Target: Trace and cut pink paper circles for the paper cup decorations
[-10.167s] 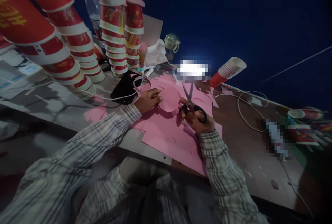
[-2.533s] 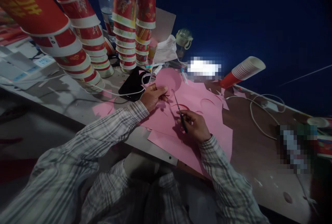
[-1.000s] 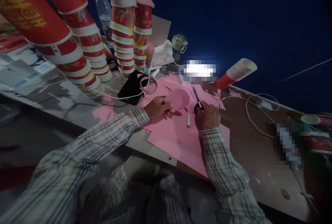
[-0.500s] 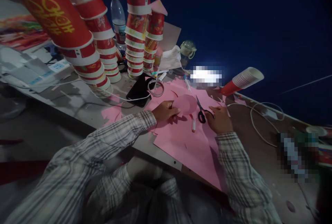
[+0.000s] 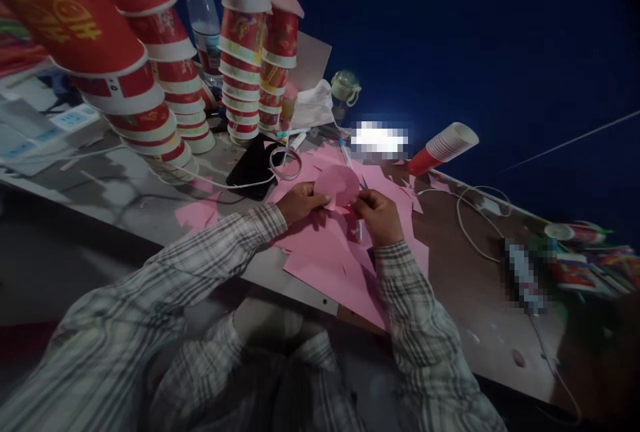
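Observation:
My left hand and my right hand both pinch a pink paper disc, one at its lower left edge and one at its lower right edge. The disc is lifted a little above the large pink paper sheets that lie on the table. A white marker lies on the sheets, partly hidden behind my right hand. The scissors show only as a thin tip beyond the disc.
Tall stacks of red paper cups stand at the left and back, with a water bottle behind. A black phone and a tape roll lie beside the sheets. More cups lie on their side; white cable trails right.
My right hand let go of the scissors on the table and came left to the disc, which both hands now hold. The camera view shifted slightly.

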`<act>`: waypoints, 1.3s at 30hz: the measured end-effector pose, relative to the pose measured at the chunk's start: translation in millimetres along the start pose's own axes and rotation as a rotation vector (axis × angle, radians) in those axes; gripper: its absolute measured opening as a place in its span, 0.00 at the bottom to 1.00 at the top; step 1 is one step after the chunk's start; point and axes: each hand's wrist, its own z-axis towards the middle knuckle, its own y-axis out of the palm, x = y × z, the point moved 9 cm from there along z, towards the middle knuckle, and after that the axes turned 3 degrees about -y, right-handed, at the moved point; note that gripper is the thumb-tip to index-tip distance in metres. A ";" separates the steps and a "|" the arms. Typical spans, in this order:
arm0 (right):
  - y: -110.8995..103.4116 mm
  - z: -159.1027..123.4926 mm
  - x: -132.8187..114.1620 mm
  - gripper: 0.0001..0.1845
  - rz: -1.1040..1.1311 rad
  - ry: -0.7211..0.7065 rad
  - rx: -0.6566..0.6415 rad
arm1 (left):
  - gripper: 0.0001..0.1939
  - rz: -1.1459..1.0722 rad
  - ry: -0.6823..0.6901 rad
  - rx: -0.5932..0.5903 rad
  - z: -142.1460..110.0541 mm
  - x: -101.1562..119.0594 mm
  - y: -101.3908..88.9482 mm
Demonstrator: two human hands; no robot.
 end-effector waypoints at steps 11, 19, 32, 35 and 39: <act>19.7 -9.9 13.9 0.11 0.204 0.141 -0.080 | 0.11 0.085 0.009 0.042 -1.3 2.2 2.4; 26.5 -15.9 14.6 0.14 0.290 0.202 -0.124 | 0.13 0.258 -0.023 0.146 -6.3 8.0 -5.8; -28.3 70.4 -68.0 0.06 -0.184 -0.240 0.008 | 0.08 0.193 -0.017 0.092 -6.3 4.0 -3.5; 22.6 101.1 -69.4 0.10 -0.571 -0.369 -0.116 | 0.07 0.237 0.009 0.073 -3.8 2.8 -5.2; 98.0 122.7 -53.3 0.18 -0.924 -0.482 -0.355 | 0.12 0.208 -0.002 0.046 -2.6 -0.8 -4.9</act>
